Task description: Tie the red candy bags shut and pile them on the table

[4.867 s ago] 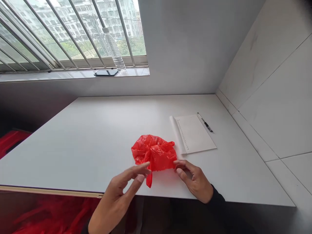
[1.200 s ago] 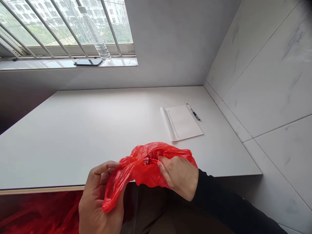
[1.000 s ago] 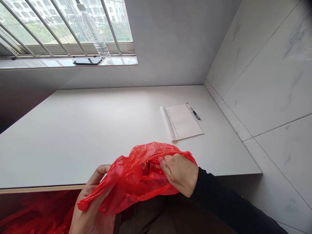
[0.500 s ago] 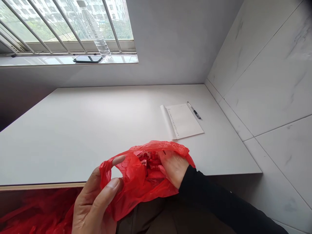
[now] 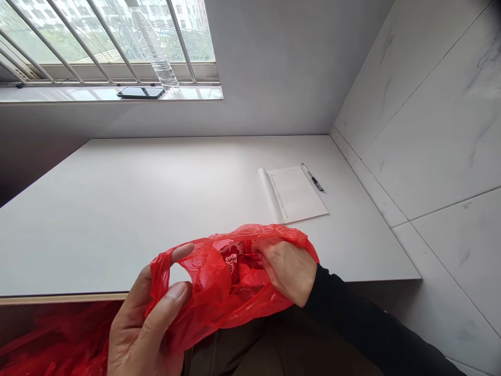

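Observation:
A thin red plastic bag [image 5: 203, 308] hangs open at the front edge of the table. My left hand [image 5: 144, 318] holds it by one handle, which loops over the index finger while the thumb stays apart from that finger. Inside the bag lie several small red wrapped packets [image 5: 231, 263] with white lettering. My right hand [image 5: 287, 266], in a black sleeve, reaches into the bag from the right. Its fingers are curled down among the packets, and their tips are hidden, so I cannot see what they grip.
On the white table [image 5: 156, 198] lie an open notepad [image 5: 299, 193] and a black pen [image 5: 312, 177]. A phone [image 5: 141, 93] and a clear water bottle [image 5: 162, 68] stand on the windowsill. More red plastic [image 5: 58, 339] lies below the table edge at left. A tiled wall [image 5: 438, 130] bounds the right.
My right hand has shifted slightly right inside the bag, its fingers more curled. My left hand has moved a little left with the handle, stretching the bag's mouth wider.

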`<state>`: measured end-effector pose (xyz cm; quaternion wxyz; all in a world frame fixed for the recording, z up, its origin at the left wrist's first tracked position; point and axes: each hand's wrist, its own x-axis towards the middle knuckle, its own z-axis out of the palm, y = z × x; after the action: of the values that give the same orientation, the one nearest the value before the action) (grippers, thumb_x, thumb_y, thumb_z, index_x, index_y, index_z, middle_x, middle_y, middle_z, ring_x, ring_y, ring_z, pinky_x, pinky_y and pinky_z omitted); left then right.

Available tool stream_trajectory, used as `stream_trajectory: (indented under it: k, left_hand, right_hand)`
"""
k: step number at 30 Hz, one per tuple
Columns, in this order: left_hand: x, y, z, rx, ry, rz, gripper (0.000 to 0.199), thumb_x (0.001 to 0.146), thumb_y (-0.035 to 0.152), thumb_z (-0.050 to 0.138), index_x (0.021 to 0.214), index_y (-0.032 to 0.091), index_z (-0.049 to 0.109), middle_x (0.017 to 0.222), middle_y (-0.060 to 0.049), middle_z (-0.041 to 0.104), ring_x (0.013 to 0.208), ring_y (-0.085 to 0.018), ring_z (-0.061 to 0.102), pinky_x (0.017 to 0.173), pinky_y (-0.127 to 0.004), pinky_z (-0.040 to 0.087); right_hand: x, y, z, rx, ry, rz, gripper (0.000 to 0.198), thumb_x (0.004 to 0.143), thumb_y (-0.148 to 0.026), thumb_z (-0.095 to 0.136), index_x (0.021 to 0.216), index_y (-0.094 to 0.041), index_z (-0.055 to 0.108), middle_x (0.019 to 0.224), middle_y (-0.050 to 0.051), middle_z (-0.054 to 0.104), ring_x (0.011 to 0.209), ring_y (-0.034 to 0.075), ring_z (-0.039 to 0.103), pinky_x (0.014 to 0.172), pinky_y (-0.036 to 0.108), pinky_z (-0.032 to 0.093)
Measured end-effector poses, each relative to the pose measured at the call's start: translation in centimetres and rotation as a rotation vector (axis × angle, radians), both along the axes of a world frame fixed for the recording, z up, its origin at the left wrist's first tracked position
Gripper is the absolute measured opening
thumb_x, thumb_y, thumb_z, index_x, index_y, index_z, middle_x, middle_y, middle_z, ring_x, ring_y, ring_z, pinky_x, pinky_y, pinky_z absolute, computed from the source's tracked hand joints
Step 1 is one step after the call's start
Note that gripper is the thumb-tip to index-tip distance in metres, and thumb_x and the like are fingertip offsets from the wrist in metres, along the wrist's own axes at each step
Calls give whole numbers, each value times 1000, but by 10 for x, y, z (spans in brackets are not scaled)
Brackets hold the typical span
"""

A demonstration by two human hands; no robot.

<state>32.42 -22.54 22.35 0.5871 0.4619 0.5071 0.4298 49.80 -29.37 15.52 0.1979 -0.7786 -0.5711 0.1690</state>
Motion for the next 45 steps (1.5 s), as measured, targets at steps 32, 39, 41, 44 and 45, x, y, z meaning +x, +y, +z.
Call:
stream_trajectory:
  k: [32, 39, 41, 44, 45]
  left_hand:
    - [6, -13, 10, -33, 29, -30, 58, 63, 34, 85, 119, 31, 71, 58, 3, 61, 55, -15, 61, 58, -23, 59]
    - [3, -7, 1, -8, -50, -105, 59, 66, 33, 86, 123, 29, 71, 102, -5, 77, 73, -20, 73, 65, -25, 62]
    - [2, -7, -1, 10, -60, -97, 60, 65, 33, 87, 123, 29, 71, 111, -6, 76, 74, -21, 74, 63, -24, 62]
    - [2, -6, -1, 20, -62, -104, 58, 68, 32, 85, 123, 29, 70, 117, -7, 75, 77, -21, 74, 65, -24, 62]
    - [2, -7, 0, 24, -64, -113, 56, 69, 32, 85, 122, 29, 70, 119, -7, 74, 78, -21, 74, 66, -25, 63]
  right_hand:
    - [-22, 14, -1, -210, -69, 76, 30, 95, -16, 44, 120, -13, 61, 86, 11, 70, 79, 28, 71, 62, 34, 51]
    - [-18, 34, -13, -141, -56, 111, 64, 93, -17, 47, 154, -22, 31, 84, 8, 70, 77, 26, 70, 65, 33, 51]
    - [-16, 37, -15, -156, -47, 84, 63, 93, -18, 46, 154, -20, 31, 86, 9, 70, 78, 27, 70, 66, 34, 51]
    - [-13, 34, -12, -179, -31, 15, 55, 95, -19, 43, 149, -15, 39, 89, 12, 70, 79, 29, 70, 63, 35, 52]
    - [-13, 32, -11, -184, -29, 5, 52, 95, -19, 43, 146, -14, 42, 89, 13, 70, 79, 29, 70, 63, 35, 52]
